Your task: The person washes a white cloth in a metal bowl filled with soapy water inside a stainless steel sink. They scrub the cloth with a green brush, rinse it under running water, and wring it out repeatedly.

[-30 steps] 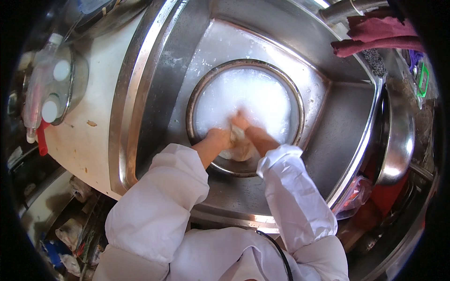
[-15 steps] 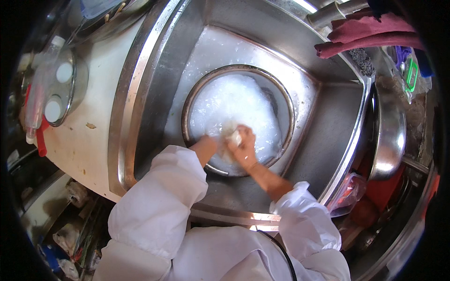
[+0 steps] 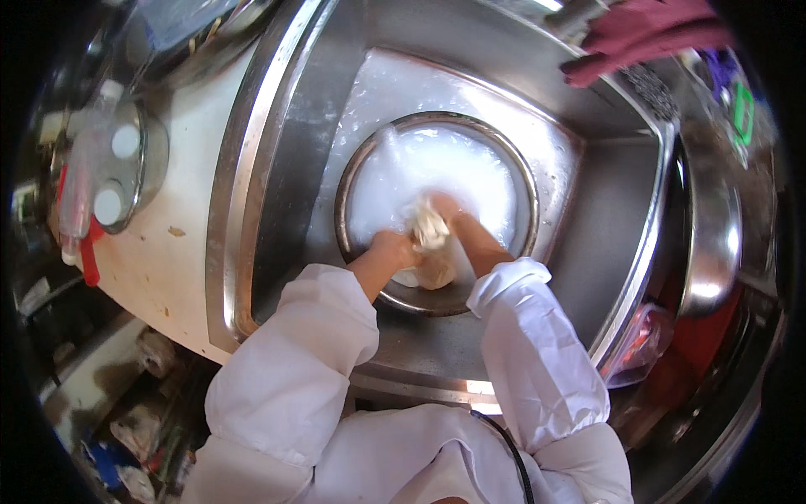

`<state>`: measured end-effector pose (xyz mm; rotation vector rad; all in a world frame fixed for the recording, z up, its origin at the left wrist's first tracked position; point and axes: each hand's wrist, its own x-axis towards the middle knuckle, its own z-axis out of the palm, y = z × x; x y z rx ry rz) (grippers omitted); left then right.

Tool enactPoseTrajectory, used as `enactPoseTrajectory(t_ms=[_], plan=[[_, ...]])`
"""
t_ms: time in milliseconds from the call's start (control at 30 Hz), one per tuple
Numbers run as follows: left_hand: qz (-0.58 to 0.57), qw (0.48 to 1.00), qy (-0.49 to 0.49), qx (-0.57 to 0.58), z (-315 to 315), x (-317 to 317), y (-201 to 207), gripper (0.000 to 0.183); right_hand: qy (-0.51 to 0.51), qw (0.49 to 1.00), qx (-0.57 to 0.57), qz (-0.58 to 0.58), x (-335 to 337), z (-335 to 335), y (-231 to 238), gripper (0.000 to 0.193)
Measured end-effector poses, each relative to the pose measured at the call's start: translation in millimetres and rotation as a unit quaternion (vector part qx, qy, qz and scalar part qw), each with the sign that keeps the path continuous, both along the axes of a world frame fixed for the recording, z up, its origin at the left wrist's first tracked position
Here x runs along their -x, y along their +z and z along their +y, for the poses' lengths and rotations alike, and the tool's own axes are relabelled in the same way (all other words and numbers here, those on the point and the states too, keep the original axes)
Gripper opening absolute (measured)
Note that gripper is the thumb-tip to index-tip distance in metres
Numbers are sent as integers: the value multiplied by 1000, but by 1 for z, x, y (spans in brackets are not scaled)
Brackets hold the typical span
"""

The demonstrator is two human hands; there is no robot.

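A round metal basin (image 3: 342, 206) of cloudy white water stands in a steel sink (image 3: 550, 227). Just above the water, toward the basin's near side, a wet, bunched cream-coloured cloth (image 3: 431, 227) is squeezed between my hands. My left hand (image 3: 395, 250) is closed on its left side, the fingers partly hidden by the folds. From the right my right hand (image 3: 449, 210) grips the upper part, smeared by motion. A darker tan piece of the cloth hangs below them, close to the basin's near rim.
Left of the sink, a stained white counter (image 3: 180, 193) carries a glass container with white-lidded bottles (image 3: 126, 141) and a red-handled item (image 3: 89, 256). A maroon cloth (image 3: 646, 34) hangs at the far right. A metal bowl (image 3: 714, 244) leans beside the sink's right edge.
My left hand has come out of the foam and onto the cloth. The right hand has moved slightly up and right, and the cloth now shows more fully.
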<state>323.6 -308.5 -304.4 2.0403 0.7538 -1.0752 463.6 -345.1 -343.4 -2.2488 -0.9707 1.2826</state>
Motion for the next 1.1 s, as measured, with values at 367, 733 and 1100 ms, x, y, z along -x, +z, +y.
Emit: enactPoseTrajectory(t_ms=[367,733,1100], plan=[[-173,956,204,120,50,20,40,72,-256,945,-47,-198,-76,-116,116,44],[-168,953,252,-31,20,-11,82,70,-403,897,22,182,-43,-141,125,38],[-336,808,466,134,37,16,250,41,-107,933,-156,-305,-53,-77,305,20]])
